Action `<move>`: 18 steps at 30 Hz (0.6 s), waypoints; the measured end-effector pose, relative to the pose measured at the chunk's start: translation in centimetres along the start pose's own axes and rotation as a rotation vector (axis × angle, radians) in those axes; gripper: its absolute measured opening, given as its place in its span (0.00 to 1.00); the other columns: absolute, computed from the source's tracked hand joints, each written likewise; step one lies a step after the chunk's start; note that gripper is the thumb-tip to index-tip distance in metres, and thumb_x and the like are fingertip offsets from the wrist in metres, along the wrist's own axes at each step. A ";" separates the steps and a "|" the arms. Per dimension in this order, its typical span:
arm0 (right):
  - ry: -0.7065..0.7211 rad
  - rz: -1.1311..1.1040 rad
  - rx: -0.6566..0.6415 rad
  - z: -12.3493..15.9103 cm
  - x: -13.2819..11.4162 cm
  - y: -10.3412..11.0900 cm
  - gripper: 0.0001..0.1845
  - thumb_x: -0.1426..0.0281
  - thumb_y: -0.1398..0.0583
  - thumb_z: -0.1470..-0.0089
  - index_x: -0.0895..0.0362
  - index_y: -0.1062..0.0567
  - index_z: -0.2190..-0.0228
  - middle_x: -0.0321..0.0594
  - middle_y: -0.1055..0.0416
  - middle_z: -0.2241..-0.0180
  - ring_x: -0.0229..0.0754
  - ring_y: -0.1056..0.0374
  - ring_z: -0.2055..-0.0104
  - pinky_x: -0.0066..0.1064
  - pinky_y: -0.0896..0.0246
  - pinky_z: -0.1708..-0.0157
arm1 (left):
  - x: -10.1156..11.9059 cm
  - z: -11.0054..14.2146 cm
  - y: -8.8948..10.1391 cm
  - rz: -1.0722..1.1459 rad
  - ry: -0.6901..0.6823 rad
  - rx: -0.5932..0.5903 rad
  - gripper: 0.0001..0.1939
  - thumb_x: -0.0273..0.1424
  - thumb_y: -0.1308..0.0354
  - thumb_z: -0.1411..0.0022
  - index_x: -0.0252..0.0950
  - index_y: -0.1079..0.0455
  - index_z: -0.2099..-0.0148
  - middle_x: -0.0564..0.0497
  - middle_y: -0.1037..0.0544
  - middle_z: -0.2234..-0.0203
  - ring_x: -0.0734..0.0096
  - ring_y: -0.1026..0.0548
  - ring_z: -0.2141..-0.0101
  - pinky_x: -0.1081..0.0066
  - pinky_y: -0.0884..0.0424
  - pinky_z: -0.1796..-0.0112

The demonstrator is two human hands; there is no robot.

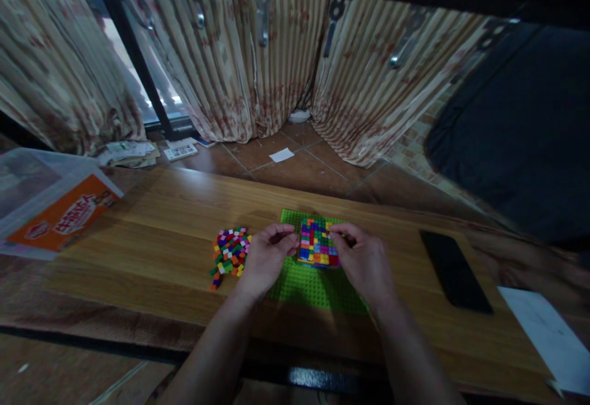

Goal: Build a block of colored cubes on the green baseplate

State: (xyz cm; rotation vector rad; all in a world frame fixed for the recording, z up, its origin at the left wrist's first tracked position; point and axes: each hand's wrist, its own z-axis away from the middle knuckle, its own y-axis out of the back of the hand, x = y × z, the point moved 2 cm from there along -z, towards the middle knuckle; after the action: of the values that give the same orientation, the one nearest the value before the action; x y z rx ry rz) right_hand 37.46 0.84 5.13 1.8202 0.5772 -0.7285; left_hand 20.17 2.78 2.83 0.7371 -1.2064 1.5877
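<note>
A block of multicoloured toy bricks point(318, 242) stands on a green studded baseplate point(304, 291), in the middle of the wooden table. At the block's left edge is my left hand point(267, 256), thumb and forefinger pinched together. What lies in that pinch, if anything, is too small to tell. My right hand point(364, 262) is closed with its fingertips at the block's right edge, partly covering it. Whether a brick sits between those fingers cannot be made out. A loose pile of small coloured bricks point(230, 251) lies just left of my left hand.
A black phone point(455, 270) lies on the table point(152, 239) to the right, with a white sheet point(548, 334) beyond it. A clear plastic box point(87, 174) with an orange label stands at the left. Striped curtains point(221, 55) hang behind; papers lie on the tiled floor.
</note>
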 end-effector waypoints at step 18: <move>-0.125 -0.136 -0.011 -0.2 0.4 -0.6 0.09 0.64 0.40 0.51 0.54 0.21 0.74 0.39 0.23 0.72 0.43 0.29 0.70 0.33 0.37 0.67 | 0.0 0.0 0.0 -0.020 -0.009 0.011 0.15 0.31 0.32 0.57 0.32 0.27 0.65 0.52 0.23 0.75 0.76 0.27 0.74 0.73 0.30 0.67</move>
State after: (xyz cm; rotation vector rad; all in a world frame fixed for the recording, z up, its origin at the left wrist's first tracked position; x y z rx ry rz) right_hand 37.36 1.30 4.52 1.7238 0.6251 -0.9226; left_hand 20.19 2.73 2.84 0.7620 -1.1942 1.5767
